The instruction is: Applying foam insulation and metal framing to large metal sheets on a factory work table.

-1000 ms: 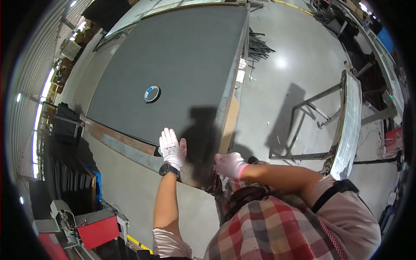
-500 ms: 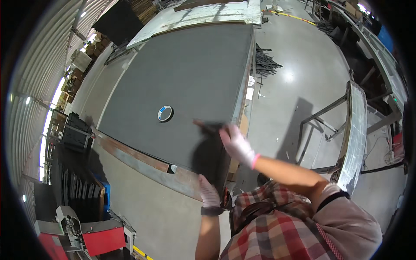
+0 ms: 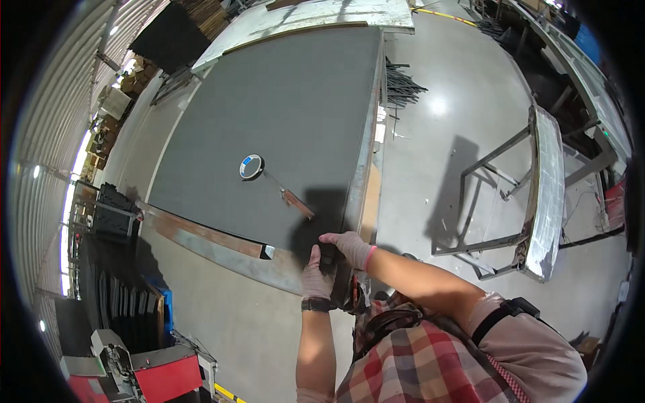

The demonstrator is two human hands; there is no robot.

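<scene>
My left hand [image 3: 316, 279], in a pale work glove, is closed with its thumb up at the near corner of a large dark grey sheet [image 3: 282, 101]. Close beside it on the right, my right hand [image 3: 351, 250], gloved too, has its fingers closed. A small dark piece [image 3: 327, 255] sits between the two hands; its kind is lost in the shadow. On the sheet, just beyond the hands, lies a knife-like tool [image 3: 297, 203] with a brown handle and a thin blade. Its tip points toward a roll of tape [image 3: 251, 166] with a blue-and-white core.
The sheet lies on a table with a worn metal edge [image 3: 222, 248]. A white-topped table [image 3: 322, 20] adjoins its far end. Dark strips [image 3: 403, 86] are piled on the floor at right, near a metal-framed stand [image 3: 544, 188]. A red machine [image 3: 168, 379] stands at lower left.
My right hand has left the brown-handled tool on the sheet and come back toward me, beside my left hand. Both hands now meet at the dark piece.
</scene>
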